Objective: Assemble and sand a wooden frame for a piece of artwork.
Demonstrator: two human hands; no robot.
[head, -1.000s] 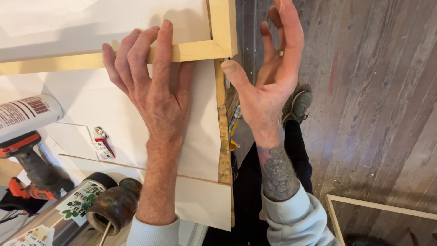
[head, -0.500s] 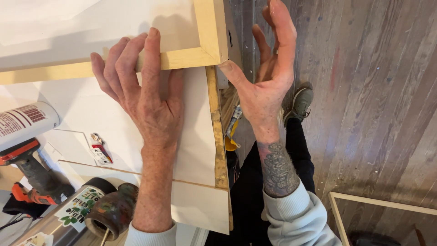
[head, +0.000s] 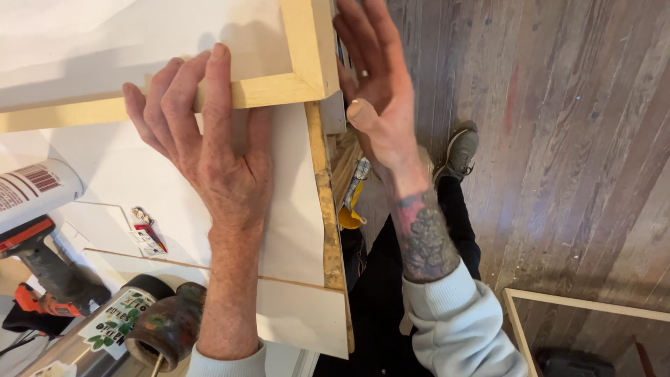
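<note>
Frame (head: 279,87): pale yellow wood around a white panel. Table (head: 289,209): white top, ochre edge flecked with paint. Drill (head: 38,269): orange and black. Tube (head: 31,192): white with a red stripe. Mug (head: 171,324): dark brown, smeared with colours. Right wrist: dark grey tattoo; sleeve (head: 460,328) light grey. Trousers black, shoe (head: 460,150) grey-green. Floor (head: 572,139): worn grey-brown boards, one reddish smear.
</note>
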